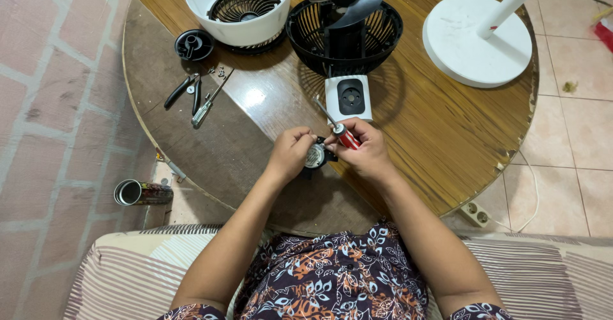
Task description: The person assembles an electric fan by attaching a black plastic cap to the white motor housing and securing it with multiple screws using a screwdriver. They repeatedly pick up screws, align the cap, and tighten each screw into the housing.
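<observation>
Round wooden tabletop (447, 135), seen from above; the person sits at its near edge.

Left hand (290, 152) and right hand (364, 149) meet just in from the near edge, at about the middle. Between them is a small motor (315, 156), dark with a silvery round face. The left hand's grip is closed on the motor's left side. The right hand touches the motor's right side, and its fingers are clamped on a screwdriver (341, 131) with a red handle. The shaft slants up and left, away from the person.

Just beyond the hands lies a white box (348, 98) with a dark round inset. Behind it, at the far edge, sits a black fan grille (345, 29) with a black part standing in it. To its left is a white fan housing (237, 7), touching or nearly touching the grille.

Toward the left edge there is a black round cap (193, 44), then pliers (184, 91) with black handles, a second screwdriver (207, 106), and a few small screws (220, 72) near the housing.

At the far right edge stands a white round base (476, 39) with a pole rising from it.

On the floor, left of the tabletop, lies a can (142, 193). On the floor to the right is a power strip (476, 214) with a white cord.
</observation>
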